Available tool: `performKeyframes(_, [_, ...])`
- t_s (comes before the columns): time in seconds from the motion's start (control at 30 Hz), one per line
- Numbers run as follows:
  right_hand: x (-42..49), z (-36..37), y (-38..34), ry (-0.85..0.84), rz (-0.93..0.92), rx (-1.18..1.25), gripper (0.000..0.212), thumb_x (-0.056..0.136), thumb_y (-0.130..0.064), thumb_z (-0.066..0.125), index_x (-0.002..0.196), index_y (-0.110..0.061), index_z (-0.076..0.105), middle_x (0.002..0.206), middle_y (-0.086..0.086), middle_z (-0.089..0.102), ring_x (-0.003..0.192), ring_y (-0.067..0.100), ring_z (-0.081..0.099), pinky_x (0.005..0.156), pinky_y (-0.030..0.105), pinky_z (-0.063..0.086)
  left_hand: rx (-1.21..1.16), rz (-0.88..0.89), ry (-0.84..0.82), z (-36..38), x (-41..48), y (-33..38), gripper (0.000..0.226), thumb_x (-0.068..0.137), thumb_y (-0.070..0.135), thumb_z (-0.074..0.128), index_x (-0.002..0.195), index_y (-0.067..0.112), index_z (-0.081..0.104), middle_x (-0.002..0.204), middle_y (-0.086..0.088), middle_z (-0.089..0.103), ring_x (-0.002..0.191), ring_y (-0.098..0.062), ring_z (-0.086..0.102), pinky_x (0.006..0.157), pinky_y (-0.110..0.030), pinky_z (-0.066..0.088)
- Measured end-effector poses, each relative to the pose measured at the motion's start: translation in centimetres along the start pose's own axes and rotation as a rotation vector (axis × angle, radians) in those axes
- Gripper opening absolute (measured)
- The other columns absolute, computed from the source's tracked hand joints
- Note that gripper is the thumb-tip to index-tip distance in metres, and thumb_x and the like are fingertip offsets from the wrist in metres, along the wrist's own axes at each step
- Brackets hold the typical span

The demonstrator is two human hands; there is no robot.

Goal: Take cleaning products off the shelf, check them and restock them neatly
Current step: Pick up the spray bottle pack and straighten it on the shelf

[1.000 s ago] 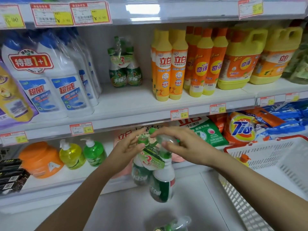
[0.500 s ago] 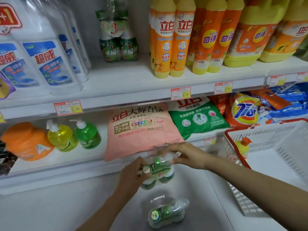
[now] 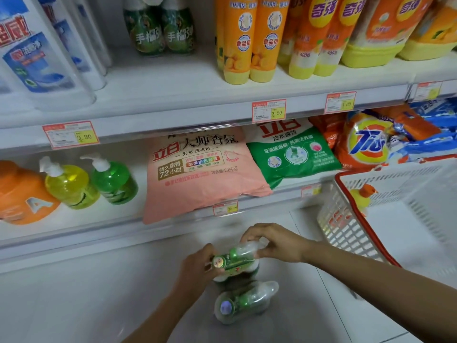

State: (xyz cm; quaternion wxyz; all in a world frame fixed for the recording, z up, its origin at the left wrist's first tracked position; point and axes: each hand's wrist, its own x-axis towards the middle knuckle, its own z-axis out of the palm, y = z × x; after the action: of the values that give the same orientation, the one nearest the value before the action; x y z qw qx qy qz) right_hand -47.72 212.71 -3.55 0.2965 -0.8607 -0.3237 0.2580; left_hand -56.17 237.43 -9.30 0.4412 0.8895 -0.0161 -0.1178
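Pack point(image 3: 235, 261) of small green bottles in clear wrap with a green band, held low in front of the shelves point(image 3: 173, 112). Left hand point(image 3: 195, 266) curled round the cap end; right hand point(image 3: 274, 243) pinching the wrap at the far end. Resting on the floor point(image 3: 99, 305) or just above it: cannot tell. Second pack point(image 3: 243, 302) just beside, nearer the camera, lying on the floor.

Pale, glossy floor. White shop shelves. To the right, a white basket point(image 3: 351, 233) with a red rim.

Lower shelf: yellow pump bottle point(image 3: 69, 185), green pump bottle point(image 3: 113, 181), pink bag point(image 3: 200, 174) marked "72", green bag point(image 3: 294, 157), orange Tide bag point(image 3: 366, 142). Upper shelf: one more green pack point(image 3: 160, 30) and orange bottles point(image 3: 249, 38) marked "400". Price tags reading 9.90 point(image 3: 70, 135) and 3.50 point(image 3: 269, 110).
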Motion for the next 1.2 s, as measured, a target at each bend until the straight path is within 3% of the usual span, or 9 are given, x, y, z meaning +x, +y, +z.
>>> performKeyframes(0.13, [0.4, -1.8, -1.4, -0.054, -0.003, -0.059, 0.033, 0.09, -0.027, 0.071, 0.122, -0.023, 0.065, 0.116, -0.01, 0.058, 0.105, 0.007, 0.055, 0.083, 0.021, 0.049, 0.124, 0.097, -0.006, -2.9, 0.4, 1.6, 0.037, 0.073, 0.059, 0.051, 0.099, 0.035, 0.06, 0.1, 0.018, 0.063, 0.093, -0.009, 0.061, 0.083, -0.028, 0.048])
performKeyframes(0.27, [2.4, -7.1, -7.9, 0.388, -0.255, -0.021, 0.033, 0.092, -0.036, 0.064, 0.119, -0.017, 0.069, 0.12, -0.006, 0.064, 0.114, 0.008, 0.059, 0.095, 0.036, 0.051, 0.192, 0.397, 0.575, -11.9, 1.6, 7.8, 0.021, 0.088, 0.036, 0.055, 0.102, 0.022, 0.064, 0.104, 0.007, 0.061, 0.094, -0.005, 0.054, 0.081, -0.016, 0.043])
performKeyframes(0.4, [6.6, -13.8, -16.9, 0.731, -0.458, 0.146, 0.027, 0.096, -0.022, 0.062, 0.121, -0.011, 0.064, 0.12, 0.002, 0.062, 0.113, 0.014, 0.062, 0.096, 0.031, 0.051, 0.498, 0.55, 0.955, -21.8, 4.1, 11.9, 0.024, 0.093, 0.028, 0.05, 0.107, 0.014, 0.064, 0.115, -0.009, 0.064, 0.11, -0.029, 0.053, 0.097, -0.037, 0.033])
performKeyframes(0.53, [13.3, -19.1, -21.7, 0.875, -0.436, 0.28, 0.041, 0.096, -0.019, 0.06, 0.134, -0.006, 0.05, 0.133, 0.011, 0.052, 0.121, 0.016, 0.056, 0.097, 0.02, 0.047, 0.73, 0.395, 0.803, -24.7, 6.2, 11.1, 0.049, 0.095, 0.044, 0.039, 0.135, 0.019, 0.053, 0.146, -0.012, 0.047, 0.139, -0.032, 0.036, 0.116, -0.048, 0.017])
performKeyframes(0.7, [23.0, -24.5, -21.1, 0.868, -0.083, 0.314, 0.077, 0.084, -0.047, 0.071, 0.143, -0.014, 0.036, 0.14, 0.01, 0.046, 0.123, 0.021, 0.048, 0.106, 0.031, 0.039, 0.806, 0.414, 0.791, -24.7, 7.3, 10.0, 0.053, 0.092, 0.041, 0.044, 0.142, 0.023, 0.043, 0.147, -0.014, 0.046, 0.136, -0.034, 0.041, 0.117, -0.05, 0.018])
performKeyframes(0.83, [26.6, -27.0, -21.1, 0.866, 0.056, 0.405, 0.091, 0.089, -0.042, 0.069, 0.156, -0.018, 0.013, 0.161, 0.004, 0.022, 0.145, 0.024, 0.028, 0.111, 0.027, 0.027, 0.835, 0.449, 0.812, -24.8, 7.6, 9.6, 0.054, 0.091, 0.039, 0.046, 0.142, 0.024, 0.042, 0.146, -0.012, 0.048, 0.134, -0.032, 0.043, 0.115, -0.051, 0.022])
performKeyframes(0.9, [27.7, -27.6, -20.9, 0.932, 0.091, 0.392, 0.088, 0.085, -0.049, 0.071, 0.154, -0.02, 0.025, 0.156, 0.004, 0.035, 0.141, 0.028, 0.036, 0.115, 0.035, 0.033, 0.843, 0.455, 0.81, -24.9, 7.7, 9.5, 0.054, 0.09, 0.038, 0.046, 0.142, 0.025, 0.042, 0.146, -0.011, 0.048, 0.134, -0.031, 0.044, 0.115, -0.05, 0.023])
performKeyframes(1.03, [29.1, -27.5, -20.2, 0.985, 0.126, 0.33, 0.089, 0.06, -0.068, 0.074, 0.134, -0.026, 0.046, 0.129, 0.005, 0.057, 0.116, 0.028, 0.056, 0.098, 0.043, 0.05, 0.828, 0.452, 0.812, -25.0, 7.9, 9.4, 0.054, 0.09, 0.038, 0.045, 0.142, 0.026, 0.041, 0.146, -0.009, 0.049, 0.132, -0.03, 0.047, 0.114, -0.049, 0.024])
performKeyframes(1.2, [29.1, -25.1, -22.7, 0.932, 0.091, 0.296, 0.075, 0.077, -0.036, 0.083, 0.128, -0.011, 0.034, 0.113, 0.005, 0.056, 0.101, 0.025, 0.061, 0.088, 0.035, 0.054, 0.81, 0.449, 0.813, -25.0, 8.0, 9.2, 0.051, 0.091, 0.037, 0.046, 0.141, 0.025, 0.047, 0.146, -0.009, 0.048, 0.132, -0.029, 0.046, 0.115, -0.05, 0.023])
